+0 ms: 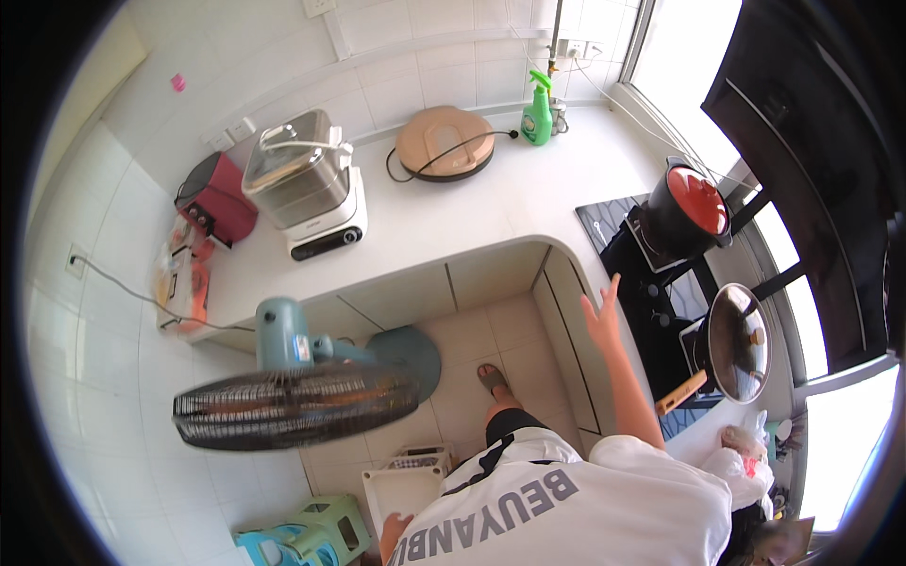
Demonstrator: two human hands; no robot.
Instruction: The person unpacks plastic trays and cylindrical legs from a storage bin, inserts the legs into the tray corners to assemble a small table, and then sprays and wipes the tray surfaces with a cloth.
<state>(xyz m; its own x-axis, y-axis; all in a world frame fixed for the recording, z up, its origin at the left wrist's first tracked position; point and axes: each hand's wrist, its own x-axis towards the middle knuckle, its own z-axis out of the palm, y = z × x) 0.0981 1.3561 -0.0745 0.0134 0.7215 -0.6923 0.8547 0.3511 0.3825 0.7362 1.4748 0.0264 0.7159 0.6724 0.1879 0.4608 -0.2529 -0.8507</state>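
Note:
My right hand (604, 312) reaches out above the front edge of the gas stove (651, 297), fingers spread and nothing in them. Beyond it, a black pot with a red lid (696, 200) stands on the far burner. A pan with a glass lid (739, 341) sits on the nearer burner, its wooden handle (681, 392) pointing toward me. Low at my side is my left hand (396, 524), beside a white plastic rack (415, 481). Its fingers look loosely apart and it holds nothing that I can see; my shirt partly hides it.
A blue-green standing fan (293, 406) blocks the left floor area. The white counter (425, 222) carries a steamer (304, 184), a red appliance (217, 198), a round pink electric griddle (444, 141) and a green spray bottle (537, 115). A black range hood (802, 170) overhangs the stove.

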